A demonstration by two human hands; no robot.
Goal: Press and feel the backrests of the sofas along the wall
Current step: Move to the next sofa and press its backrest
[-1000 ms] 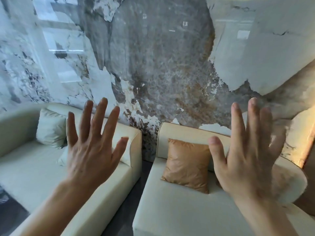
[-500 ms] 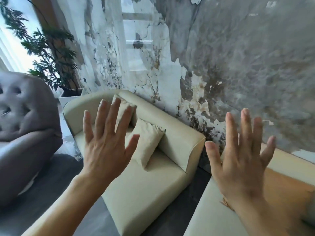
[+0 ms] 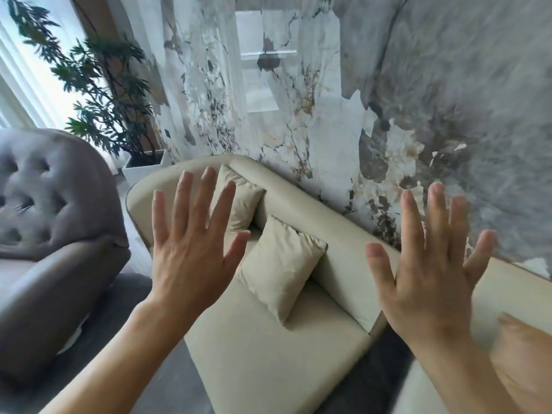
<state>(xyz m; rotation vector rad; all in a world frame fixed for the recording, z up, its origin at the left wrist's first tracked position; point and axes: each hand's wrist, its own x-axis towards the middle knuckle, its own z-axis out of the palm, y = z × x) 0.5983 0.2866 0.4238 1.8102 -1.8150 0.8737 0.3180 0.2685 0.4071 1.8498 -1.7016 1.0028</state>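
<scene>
A cream sofa stands along the marbled wall, its rounded backrest running from upper left to right. Two cream cushions lean against that backrest. My left hand is raised with fingers spread, palm forward, in the air in front of the sofa's left end. My right hand is also raised and spread, held before the sofa's right end and the wall. Neither hand touches anything. A second cream sofa with an orange cushion shows at the right edge.
A grey tufted armchair fills the left side. A potted plant in a white planter stands by the bright window behind it. Dark floor runs in the gap between the two sofas. The marble-patterned wall rises behind.
The view has swung left, bringing the left sofa, armchair and plant into view; the right sofa has slid to the edge. Both hands stay raised and spread.
</scene>
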